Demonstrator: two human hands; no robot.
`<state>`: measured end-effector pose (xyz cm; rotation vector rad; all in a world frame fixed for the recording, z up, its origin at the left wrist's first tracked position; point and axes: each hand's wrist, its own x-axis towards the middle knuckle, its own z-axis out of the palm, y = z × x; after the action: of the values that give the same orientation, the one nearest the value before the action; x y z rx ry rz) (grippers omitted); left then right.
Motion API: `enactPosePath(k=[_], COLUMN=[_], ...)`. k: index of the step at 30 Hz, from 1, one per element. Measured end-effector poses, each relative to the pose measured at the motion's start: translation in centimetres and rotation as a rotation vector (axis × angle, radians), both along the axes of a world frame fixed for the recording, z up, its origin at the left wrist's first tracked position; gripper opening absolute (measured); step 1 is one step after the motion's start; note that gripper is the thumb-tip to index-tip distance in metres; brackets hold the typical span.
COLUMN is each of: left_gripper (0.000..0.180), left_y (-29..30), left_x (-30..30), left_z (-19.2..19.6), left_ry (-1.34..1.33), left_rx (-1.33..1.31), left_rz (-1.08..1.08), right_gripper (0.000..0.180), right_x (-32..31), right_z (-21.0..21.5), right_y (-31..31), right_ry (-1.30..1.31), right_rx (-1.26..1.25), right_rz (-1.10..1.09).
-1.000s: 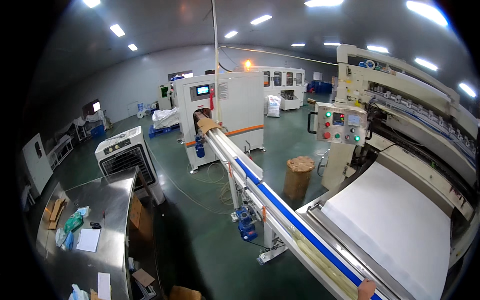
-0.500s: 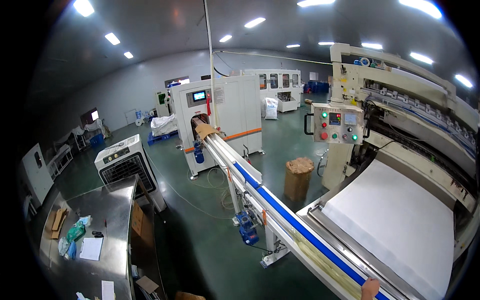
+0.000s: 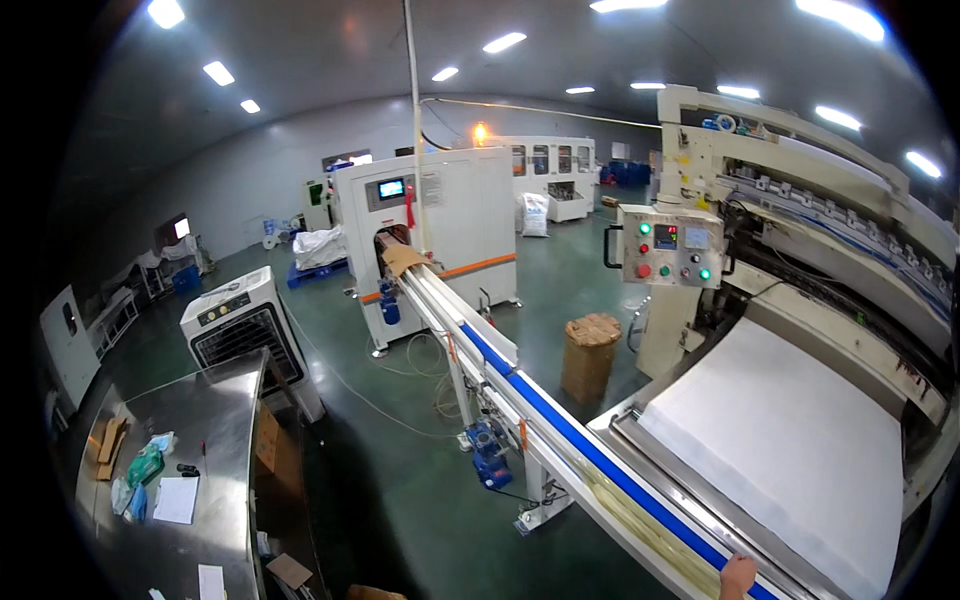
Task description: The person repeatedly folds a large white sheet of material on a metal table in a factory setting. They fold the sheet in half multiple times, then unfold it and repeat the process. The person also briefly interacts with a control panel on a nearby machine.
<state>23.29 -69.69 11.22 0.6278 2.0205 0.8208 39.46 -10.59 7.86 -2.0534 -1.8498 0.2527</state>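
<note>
Looking down the line from the lower right of the frame, I only get a sliver of one hand at the bottom edge, fingertips resting on or just over the blue conveyor belt. Which hand it is I can't say for sure; it enters low right, so I read it as the right one. Fingers clenched or released: cannot tell, too little shows. Left hand isn't in view at all.

The belt runs diagonally from bottom right up to the white wrapping machine at centre top, with a pale strip of product lying alongside the blue band near the hand. The wide white paper sheet fills the right side, the control box with coloured buttons above it. A steel table with scraps sits lower left, a woven bin mid-frame.

My judgement: to do this well, keep the fingers flat and light on the strip, clear of the belt edge and rail, and guide along the travel direction.
</note>
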Motion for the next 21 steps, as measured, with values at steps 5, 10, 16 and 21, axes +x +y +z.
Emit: enactPosePath(k=[5, 10, 16, 21], left_gripper=[0.029, 0.027, 0.025, 0.023], left_y=[-0.2, -0.4, -1.6, -2.3], left_x=[-0.1, -0.1, 0.5, 0.9], left_z=[-0.8, -2.1, -3.6, -4.9], left_ry=[0.029, 0.067, 0.118, 0.168], left_rx=[0.023, 0.057, 0.093, 0.151], left_rz=[-0.03, -0.078, -0.118, -0.189], right_gripper=[0.03, 0.031, 0.029, 0.028], right_x=[-1.0, -0.9, -1.2, -0.6], right_z=[0.7, 0.9, 1.2, 0.9], right_y=[-0.4, -0.2, -0.7, -0.5], right_ry=[-0.013, -0.042, -0.039, -0.049], right_rx=[-0.032, -0.035, -0.046, 0.0], right_rz=[-0.022, -0.045, -0.043, -0.043])
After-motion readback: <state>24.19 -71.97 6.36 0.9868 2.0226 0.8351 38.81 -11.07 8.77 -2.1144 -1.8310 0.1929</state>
